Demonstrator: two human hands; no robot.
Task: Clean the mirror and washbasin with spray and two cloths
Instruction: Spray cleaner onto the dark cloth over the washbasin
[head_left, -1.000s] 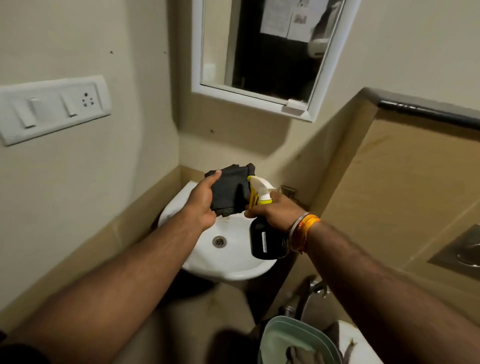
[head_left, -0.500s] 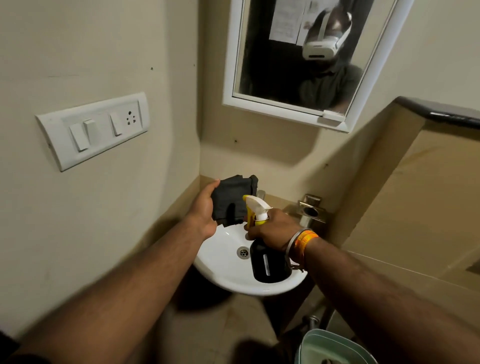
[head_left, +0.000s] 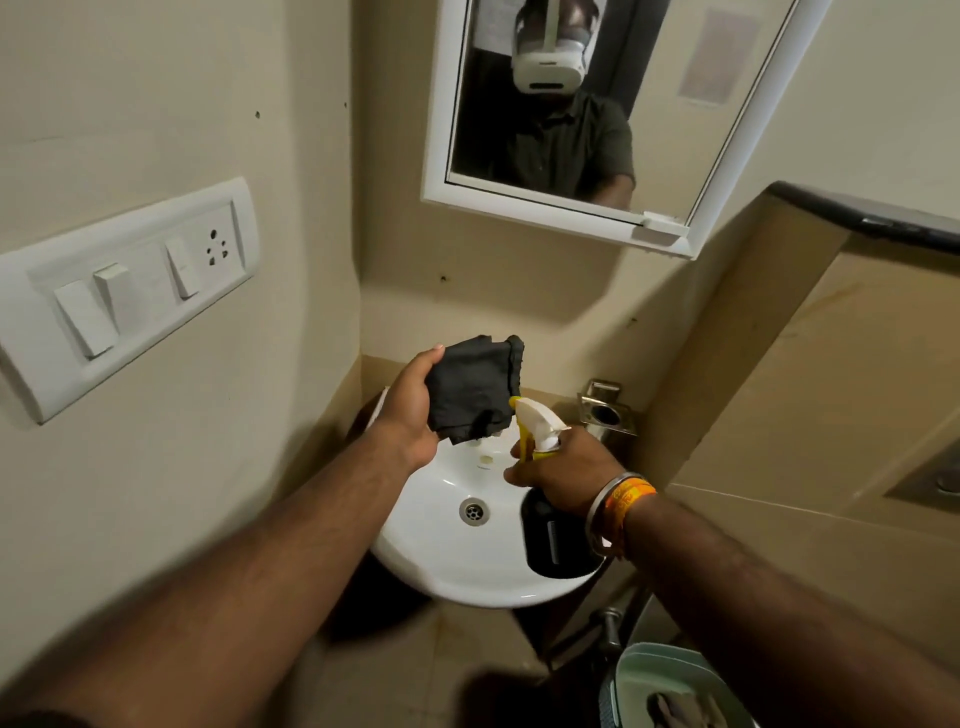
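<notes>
My left hand (head_left: 413, 402) grips a folded black cloth (head_left: 475, 387), held up over the back of the white washbasin (head_left: 441, 566). My right hand (head_left: 563, 467) is closed around a black spray bottle (head_left: 553, 540) with a white and yellow trigger head (head_left: 537, 426); the nozzle points at the cloth and almost touches its lower edge. The bottle hangs over the basin's right side. The basin drain (head_left: 474, 511) shows between my arms. A white-framed mirror (head_left: 670, 104) hangs on the wall above, reflecting a person with a white headset.
A white switch and socket panel (head_left: 124, 291) is on the left wall. A steel holder (head_left: 605, 410) is fixed beside the basin at the right. A pale green basket (head_left: 631, 691) with a cloth inside stands at the bottom right. A tiled ledge (head_left: 831, 364) rises on the right.
The view has tilted up and shifted, so more of the mirror shows. Both hands stay over the basin, cloth and spray bottle held close together as before.
</notes>
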